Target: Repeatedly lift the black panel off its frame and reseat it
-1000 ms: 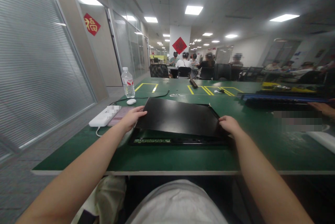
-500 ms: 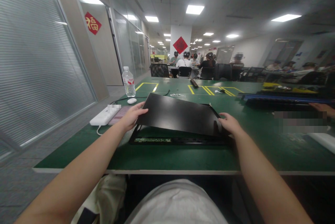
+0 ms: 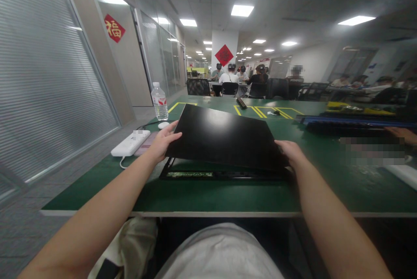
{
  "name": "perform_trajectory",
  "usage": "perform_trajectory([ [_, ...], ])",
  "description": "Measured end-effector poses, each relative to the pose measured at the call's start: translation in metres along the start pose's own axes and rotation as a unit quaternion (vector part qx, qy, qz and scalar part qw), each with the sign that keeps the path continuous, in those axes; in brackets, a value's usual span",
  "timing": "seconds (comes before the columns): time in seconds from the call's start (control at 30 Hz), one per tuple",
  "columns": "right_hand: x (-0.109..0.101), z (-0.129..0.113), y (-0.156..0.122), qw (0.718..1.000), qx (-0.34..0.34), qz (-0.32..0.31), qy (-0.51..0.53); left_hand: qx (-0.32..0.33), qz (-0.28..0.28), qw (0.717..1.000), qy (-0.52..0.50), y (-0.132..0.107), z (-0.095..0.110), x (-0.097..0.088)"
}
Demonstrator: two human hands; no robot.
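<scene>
A glossy black flat display panel (image 3: 224,137) is held up at a tilt, its far edge raised. My left hand (image 3: 166,142) grips its left edge, thumb on the face and fingers behind. At the right edge my right hand (image 3: 289,153) is closed on the panel, with some of its fingers hidden. Underneath, a black frame (image 3: 250,175) lies on the green table (image 3: 208,198). A green circuit board strip (image 3: 190,174) shows along the frame's near side. The panel covers most of the frame.
Left of the panel stand a water bottle (image 3: 159,101), a white power strip (image 3: 130,143) and a small white case (image 3: 163,125). Dark long parts (image 3: 352,127) lie at the right, near another person's hand (image 3: 397,133). A black strip (image 3: 241,103) lies far back.
The panel's far edge has risen and now hides more of the table behind it. Both hands keep hold of its sides.
</scene>
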State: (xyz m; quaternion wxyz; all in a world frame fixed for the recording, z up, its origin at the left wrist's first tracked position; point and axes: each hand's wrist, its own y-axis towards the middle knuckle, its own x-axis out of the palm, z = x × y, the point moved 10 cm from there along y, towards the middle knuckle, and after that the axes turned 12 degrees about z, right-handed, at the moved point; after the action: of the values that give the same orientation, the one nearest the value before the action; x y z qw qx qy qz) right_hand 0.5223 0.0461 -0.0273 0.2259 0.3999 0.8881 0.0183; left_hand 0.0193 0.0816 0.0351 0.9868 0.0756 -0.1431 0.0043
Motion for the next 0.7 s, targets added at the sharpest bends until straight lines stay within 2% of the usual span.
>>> perform_trajectory([
  [0.1, -0.004, 0.000, 0.003, 0.993, 0.049, 0.010, 0.109, 0.006, 0.025, 1.000, -0.005, 0.004, 0.003, -0.009],
  [0.17, -0.005, -0.009, 0.002, 0.983, 0.058, -0.009, 0.175, 0.009, 0.035, 0.999, -0.004, 0.007, 0.006, -0.014],
  [0.23, -0.006, -0.024, -0.002, 0.973, 0.040, -0.040, 0.224, 0.014, 0.040, 0.999, -0.002, 0.009, 0.008, -0.017],
  [0.3, -0.015, -0.038, -0.007, 0.964, 0.012, -0.040, 0.264, 0.013, 0.037, 0.999, 0.000, 0.010, 0.007, -0.017],
  [0.4, -0.019, -0.046, -0.018, 0.965, 0.010, -0.059, 0.255, 0.006, 0.029, 1.000, 0.001, 0.010, 0.005, -0.016],
  [0.53, -0.006, -0.044, -0.033, 0.953, 0.084, -0.142, 0.255, -0.018, 0.022, 1.000, 0.001, 0.009, 0.000, -0.013],
  [0.6, -0.006, -0.042, -0.035, 0.936, 0.133, -0.135, 0.297, -0.035, 0.021, 0.999, 0.010, 0.009, -0.005, -0.012],
  [0.7, -0.011, -0.036, -0.033, 0.892, 0.207, -0.085, 0.394, -0.040, 0.036, 0.997, 0.058, 0.012, -0.012, -0.016],
])
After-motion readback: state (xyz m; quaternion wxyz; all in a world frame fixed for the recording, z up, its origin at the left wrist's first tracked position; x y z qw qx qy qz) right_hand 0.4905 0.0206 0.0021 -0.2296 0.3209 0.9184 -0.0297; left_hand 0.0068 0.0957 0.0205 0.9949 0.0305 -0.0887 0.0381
